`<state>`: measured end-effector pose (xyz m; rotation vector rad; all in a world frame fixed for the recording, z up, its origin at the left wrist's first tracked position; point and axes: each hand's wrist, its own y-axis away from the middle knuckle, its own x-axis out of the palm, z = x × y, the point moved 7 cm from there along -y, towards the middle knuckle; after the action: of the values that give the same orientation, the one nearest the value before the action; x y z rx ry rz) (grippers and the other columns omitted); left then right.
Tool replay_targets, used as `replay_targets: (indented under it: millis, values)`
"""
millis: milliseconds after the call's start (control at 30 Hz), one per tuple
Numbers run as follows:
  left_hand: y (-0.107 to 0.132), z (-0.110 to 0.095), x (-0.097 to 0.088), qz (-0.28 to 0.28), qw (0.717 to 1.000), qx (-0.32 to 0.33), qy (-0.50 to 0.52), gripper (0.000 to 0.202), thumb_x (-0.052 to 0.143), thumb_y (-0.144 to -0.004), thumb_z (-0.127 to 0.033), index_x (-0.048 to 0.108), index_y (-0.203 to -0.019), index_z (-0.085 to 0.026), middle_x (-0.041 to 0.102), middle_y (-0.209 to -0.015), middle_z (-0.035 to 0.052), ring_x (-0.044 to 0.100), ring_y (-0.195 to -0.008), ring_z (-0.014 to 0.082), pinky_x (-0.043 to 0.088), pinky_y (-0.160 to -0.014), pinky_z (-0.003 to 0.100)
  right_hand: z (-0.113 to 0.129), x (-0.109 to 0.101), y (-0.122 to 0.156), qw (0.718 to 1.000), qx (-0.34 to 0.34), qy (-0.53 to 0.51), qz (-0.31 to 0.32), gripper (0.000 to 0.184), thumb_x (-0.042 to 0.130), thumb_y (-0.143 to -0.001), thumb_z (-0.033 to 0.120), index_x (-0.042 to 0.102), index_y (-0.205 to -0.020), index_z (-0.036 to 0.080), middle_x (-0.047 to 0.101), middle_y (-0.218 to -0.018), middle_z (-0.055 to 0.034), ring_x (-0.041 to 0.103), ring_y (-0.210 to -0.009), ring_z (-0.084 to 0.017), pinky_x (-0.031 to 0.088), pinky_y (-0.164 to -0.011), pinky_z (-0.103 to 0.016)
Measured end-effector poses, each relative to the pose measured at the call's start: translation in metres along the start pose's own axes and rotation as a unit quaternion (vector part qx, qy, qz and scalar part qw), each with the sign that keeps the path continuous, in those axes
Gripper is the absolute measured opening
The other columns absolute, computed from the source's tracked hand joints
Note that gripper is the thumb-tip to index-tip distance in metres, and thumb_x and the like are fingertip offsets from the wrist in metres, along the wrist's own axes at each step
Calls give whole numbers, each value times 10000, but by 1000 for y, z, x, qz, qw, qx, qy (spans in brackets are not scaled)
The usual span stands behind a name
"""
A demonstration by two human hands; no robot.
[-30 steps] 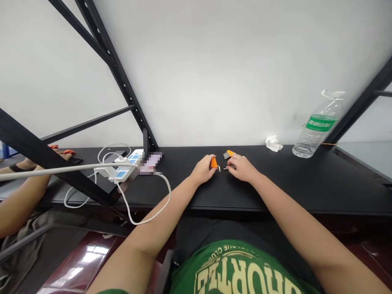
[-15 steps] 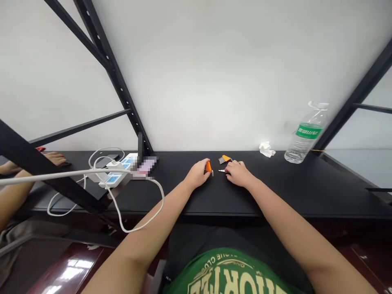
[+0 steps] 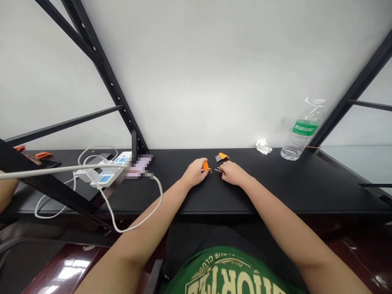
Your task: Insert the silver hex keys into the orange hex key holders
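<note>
Grip of the left hand [image 3: 196,172]: closed on an orange, wedge-shaped holder, apparently plastic [image 3: 205,166]; a bent metal key [image 3: 210,171] projects from it towards four o'clock. Right hand [image 3: 233,173]: fingertips pinched about thin silver metal pieces [image 3: 218,170], tips pointing to nine o'clock; the fingers hide their number. The hands are near each other but apart, low over a flat black tabletop [image 3: 290,183].

Step in hand, as judged: holder and loose metal pieces are handled separately, one side steadying, the other fingering small parts. The next move calls for fine fingertip control and a steady left hold, since the pieces are slim and could slip.

Further out, a second orange holder with a row of metal prongs [image 3: 226,156] lies on the tabletop just beyond the right hand, at eleven o'clock. Crumpled white tissue [image 3: 263,146] sits at one to two o'clock; a clear plastic bottle with a green label [image 3: 301,132] stands beyond, towards two. At nine o'clock from the left hand, well apart: a white-and-blue power strip [image 3: 107,179].
</note>
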<state>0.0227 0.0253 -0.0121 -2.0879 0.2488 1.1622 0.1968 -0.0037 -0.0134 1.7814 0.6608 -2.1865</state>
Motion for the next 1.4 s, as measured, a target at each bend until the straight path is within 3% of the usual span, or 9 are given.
replay_targets:
  millis: [200, 433, 867, 1400]
  values:
    - [2, -4, 2, 21, 1000, 14, 5, 517, 717, -878, -256, 590, -1375, -194, 722, -1157, 104, 707, -1033, 262, 602, -933, 420, -2, -3, -3, 991, -33, -107, -77, 212, 570, -970, 135, 746, -1082, 165, 651, -1059, -86, 616, -899, -183, 482, -830, -300]
    - [3, -13, 2, 23, 999, 30, 5, 519, 740, -874, -295, 606, -1368, -206, 731, -1092, 84, 709, -947, 250, 602, -894, 416, 5, 1, -5, 978, -89, -167, -88, 224, 556, -1010, 158, 771, -1073, 168, 616, -1019, -92, 608, -900, -193, 513, -872, -345]
    - [1, -12, -1, 26, 999, 27, -14, 503, 735, -890, -318, 608, -1364, -207, 729, -1014, 66, 700, -893, 237, 587, -870, 395, -7, -18, 1, 962, -49, -226, -146, 172, 574, -1013, 199, 728, -937, 190, 632, -955, -69, 593, -897, -203, 483, -840, -353]
    - [1, -17, -2, 21, 999, 25, -10, 494, 731, -891, -335, 615, -1349, -191, 722, -996, 60, 697, -894, 219, 590, -863, 363, -8, -13, -1, 941, -44, -280, -186, 154, 547, -998, 229, 674, -916, 202, 671, -881, -49, 592, -788, -194, 484, -789, -352]
